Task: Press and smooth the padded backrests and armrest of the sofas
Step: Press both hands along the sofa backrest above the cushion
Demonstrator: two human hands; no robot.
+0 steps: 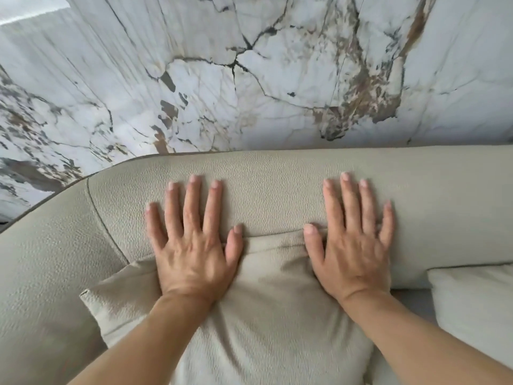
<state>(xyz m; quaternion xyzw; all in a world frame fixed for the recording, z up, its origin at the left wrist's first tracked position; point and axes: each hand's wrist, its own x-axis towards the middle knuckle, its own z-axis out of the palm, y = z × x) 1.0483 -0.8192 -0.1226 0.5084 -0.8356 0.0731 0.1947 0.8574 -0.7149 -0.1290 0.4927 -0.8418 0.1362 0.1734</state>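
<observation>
A beige leather sofa fills the lower half of the head view. Its padded backrest (272, 187) runs across the middle, with a stitched seam at the left where it curves into the armrest (47, 268). My left hand (191, 243) lies flat, fingers spread, across the backrest and the top edge of a loose beige cushion (263, 315). My right hand (352, 240) lies flat in the same way, a hand's width to the right. Both palms rest on the cushion's upper edge and the fingers on the backrest. Neither hand holds anything.
A white marble-patterned wall (249, 73) with dark and brown veins rises directly behind the backrest. A second pale cushion (477, 307) leans against the backrest at the right edge.
</observation>
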